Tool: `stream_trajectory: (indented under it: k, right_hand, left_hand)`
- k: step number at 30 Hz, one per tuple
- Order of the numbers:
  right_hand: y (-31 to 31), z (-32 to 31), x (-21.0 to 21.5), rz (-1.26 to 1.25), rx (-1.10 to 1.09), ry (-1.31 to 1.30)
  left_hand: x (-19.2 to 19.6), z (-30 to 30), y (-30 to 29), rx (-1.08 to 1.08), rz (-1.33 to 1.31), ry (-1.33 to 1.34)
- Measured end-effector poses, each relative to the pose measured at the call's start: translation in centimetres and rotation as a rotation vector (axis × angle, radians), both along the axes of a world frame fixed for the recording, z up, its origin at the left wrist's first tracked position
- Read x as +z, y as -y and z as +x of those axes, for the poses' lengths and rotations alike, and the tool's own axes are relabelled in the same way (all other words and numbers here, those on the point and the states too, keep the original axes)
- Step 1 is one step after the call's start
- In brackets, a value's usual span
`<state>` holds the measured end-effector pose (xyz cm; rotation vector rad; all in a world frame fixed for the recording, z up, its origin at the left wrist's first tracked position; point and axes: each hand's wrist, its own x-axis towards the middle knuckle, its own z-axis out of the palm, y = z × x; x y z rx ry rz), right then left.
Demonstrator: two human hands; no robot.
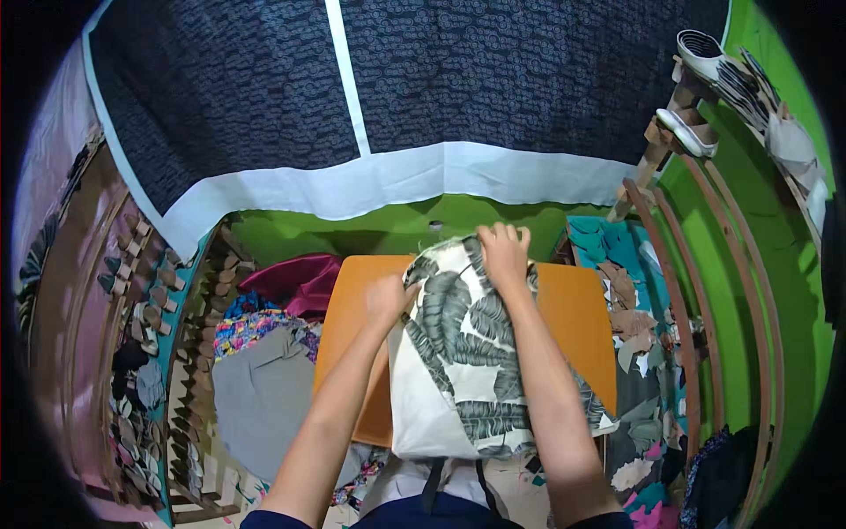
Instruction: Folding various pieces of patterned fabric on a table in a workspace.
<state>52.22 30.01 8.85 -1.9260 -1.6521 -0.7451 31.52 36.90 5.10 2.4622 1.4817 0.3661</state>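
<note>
A white cloth with dark grey leaf print (471, 353) lies folded in layers over the orange tabletop (573, 309), its near end hanging past the table's front edge. My left hand (388, 301), a little blurred, is closed at the cloth's far left edge, with the thumb against the fabric. At the far right corner, my right hand (504, 256) grips the cloth's upper edge, fingers bent over it. The right forearm hides part of the cloth's right side.
Grey fabric (264, 388) and maroon cloth (295, 284) are heaped left of the table. Wooden racks (189, 388) with small shoe-like pieces stand at the left. Scraps (630, 326) lie on the right, beside wooden rails (679, 326). A dark curtain (441, 79) hangs behind.
</note>
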Motion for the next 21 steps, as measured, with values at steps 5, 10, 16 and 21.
stream_trajectory:
  k: [5, 10, 16, 21]
  right_hand:
    - [5.2, 0.7, -7.3, -0.223, -0.197, -0.778]
    - [17.2, 3.3, -12.8, -0.761, -0.115, -0.873]
    - [16.0, 3.5, -13.3, -0.615, -0.25, -0.732]
    - [11.5, 5.2, -12.1, -0.631, -0.327, -0.394]
  left_hand:
    - [-6.4, -2.0, -3.3, 0.06, -0.141, -0.108]
    - [-6.6, -0.8, -0.4, 0.112, 0.025, 0.087]
    - [-7.5, -2.8, 10.2, -1.203, 0.017, 0.08]
    - [-9.1, -3.2, 10.8, -1.276, -0.042, -0.048]
